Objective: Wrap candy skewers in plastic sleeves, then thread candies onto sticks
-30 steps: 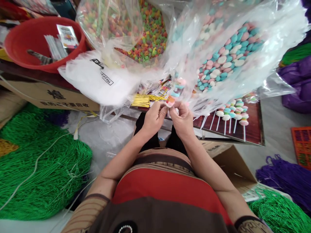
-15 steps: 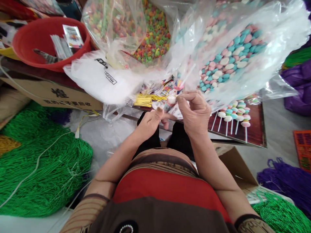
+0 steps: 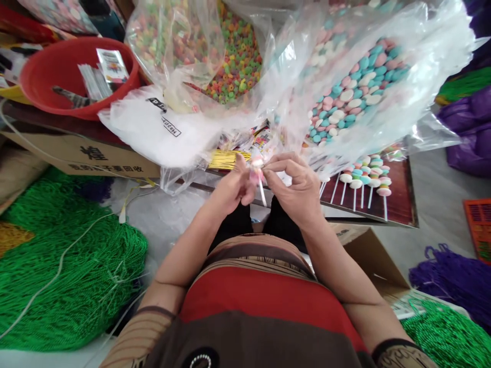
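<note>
One candy pop (image 3: 256,175) right by the table's (image 3: 403,202) near edge, pretty much mid-length, white stick (image 3: 263,193) down. Pinching it between right hand's (image 3: 297,190) thumb and forefinger. Curling left hand's (image 3: 231,190) fingers just beside it, can't tell if clamped on. Also seeing yellow ties (image 3: 222,160) past the left thumb, plus stacked candies (image 3: 370,176) near the near right corner.

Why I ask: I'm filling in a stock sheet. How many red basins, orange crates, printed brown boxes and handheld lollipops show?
Red basin: 1
Orange crate: 1
Printed brown boxes: 2 (left box, right box)
Handheld lollipop: 1
Total: 5
</note>
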`<action>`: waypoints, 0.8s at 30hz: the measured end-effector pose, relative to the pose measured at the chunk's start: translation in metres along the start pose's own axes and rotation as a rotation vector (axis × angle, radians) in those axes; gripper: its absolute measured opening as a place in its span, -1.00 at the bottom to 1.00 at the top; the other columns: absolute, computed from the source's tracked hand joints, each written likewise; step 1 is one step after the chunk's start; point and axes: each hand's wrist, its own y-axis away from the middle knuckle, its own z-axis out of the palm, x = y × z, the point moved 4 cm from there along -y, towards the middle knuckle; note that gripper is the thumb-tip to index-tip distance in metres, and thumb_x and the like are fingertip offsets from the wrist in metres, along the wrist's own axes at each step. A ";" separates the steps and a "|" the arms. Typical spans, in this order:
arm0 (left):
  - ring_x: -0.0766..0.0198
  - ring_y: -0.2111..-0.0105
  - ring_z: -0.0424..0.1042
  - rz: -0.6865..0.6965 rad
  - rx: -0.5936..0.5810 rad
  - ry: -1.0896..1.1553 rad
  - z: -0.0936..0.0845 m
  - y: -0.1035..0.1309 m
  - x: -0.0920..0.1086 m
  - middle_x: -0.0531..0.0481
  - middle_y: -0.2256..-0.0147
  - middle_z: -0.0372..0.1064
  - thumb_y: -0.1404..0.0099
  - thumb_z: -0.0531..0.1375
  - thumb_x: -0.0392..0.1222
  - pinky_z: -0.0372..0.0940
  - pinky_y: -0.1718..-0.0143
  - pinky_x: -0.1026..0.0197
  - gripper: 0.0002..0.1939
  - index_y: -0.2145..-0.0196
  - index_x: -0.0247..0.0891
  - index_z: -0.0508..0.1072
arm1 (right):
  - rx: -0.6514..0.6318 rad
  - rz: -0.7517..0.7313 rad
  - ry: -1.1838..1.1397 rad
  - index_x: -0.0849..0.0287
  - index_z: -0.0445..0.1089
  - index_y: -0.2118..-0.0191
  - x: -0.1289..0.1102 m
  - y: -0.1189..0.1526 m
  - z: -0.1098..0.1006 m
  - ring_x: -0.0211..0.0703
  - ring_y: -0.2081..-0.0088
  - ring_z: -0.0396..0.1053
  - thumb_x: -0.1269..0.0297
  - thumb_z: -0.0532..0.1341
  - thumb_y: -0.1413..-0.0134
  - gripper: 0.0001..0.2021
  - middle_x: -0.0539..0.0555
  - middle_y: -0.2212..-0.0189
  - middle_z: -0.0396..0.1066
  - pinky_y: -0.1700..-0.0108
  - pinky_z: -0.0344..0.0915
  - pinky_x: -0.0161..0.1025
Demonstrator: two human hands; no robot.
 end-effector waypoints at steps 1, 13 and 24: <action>0.45 0.80 -0.05 0.035 0.027 0.073 -0.001 0.000 0.002 0.18 0.81 -0.02 -0.34 0.14 0.43 -0.07 0.71 0.32 -0.37 0.47 -0.22 0.52 | -0.016 0.021 -0.027 0.04 0.51 0.40 0.003 0.003 0.001 -0.12 0.18 0.50 0.32 0.31 -0.18 -0.87 0.03 0.27 0.54 -0.01 0.41 -0.08; 0.24 0.24 0.58 0.372 -0.532 -0.800 0.062 0.017 -0.018 -0.06 0.20 0.65 -0.35 0.16 -0.33 0.41 0.10 0.22 -0.63 0.04 -0.05 0.70 | -0.153 0.508 -0.617 0.12 0.47 0.39 0.046 0.061 -0.042 -0.11 0.07 0.51 -0.02 0.43 -0.11 -0.68 0.10 0.08 0.58 -0.08 0.41 -0.10; 0.39 0.48 0.40 0.170 -0.298 -0.706 0.035 -0.011 -0.044 0.04 0.45 0.52 -0.39 0.10 -0.22 0.35 0.34 0.33 -0.63 0.00 -0.23 0.65 | -0.102 0.807 0.386 0.09 0.46 0.49 0.144 0.234 -0.234 0.02 0.22 0.53 -0.04 0.28 -0.08 -0.69 0.18 0.26 0.62 0.08 0.45 -0.08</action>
